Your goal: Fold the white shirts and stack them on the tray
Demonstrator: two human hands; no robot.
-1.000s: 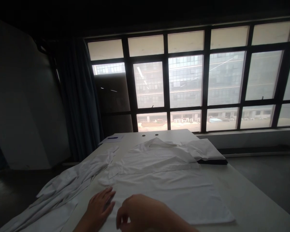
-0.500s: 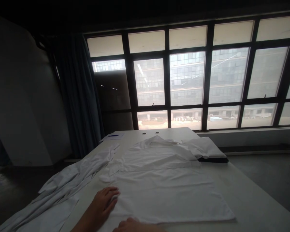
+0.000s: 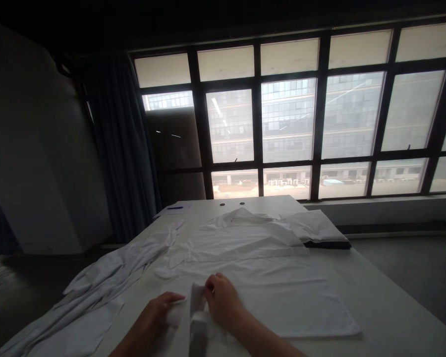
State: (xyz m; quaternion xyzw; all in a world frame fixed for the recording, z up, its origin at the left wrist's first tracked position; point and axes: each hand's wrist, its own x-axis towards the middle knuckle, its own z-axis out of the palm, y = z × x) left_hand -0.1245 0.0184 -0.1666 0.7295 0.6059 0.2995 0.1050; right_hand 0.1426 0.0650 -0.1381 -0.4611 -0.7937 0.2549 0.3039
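A white shirt (image 3: pixel 256 282) lies spread flat on the white table (image 3: pixel 394 317) in front of me. My right hand (image 3: pixel 221 302) is closed in a pinch on the shirt's near left edge and lifts a narrow fold of cloth up. My left hand (image 3: pixel 156 317) rests just left of that fold, fingers stretched flat on the fabric and the table.
A second crumpled white garment (image 3: pixel 107 282) trails off the table's left side. A folded white cloth on a dark pad (image 3: pixel 315 230) lies at the far right. A paper with a blue pen (image 3: pixel 174 209) sits at the far left corner. Large windows and a curtain stand behind.
My right hand has come up from the bottom edge onto the shirt and pinched up a fold of its near left edge. My left hand stays flat beside it.
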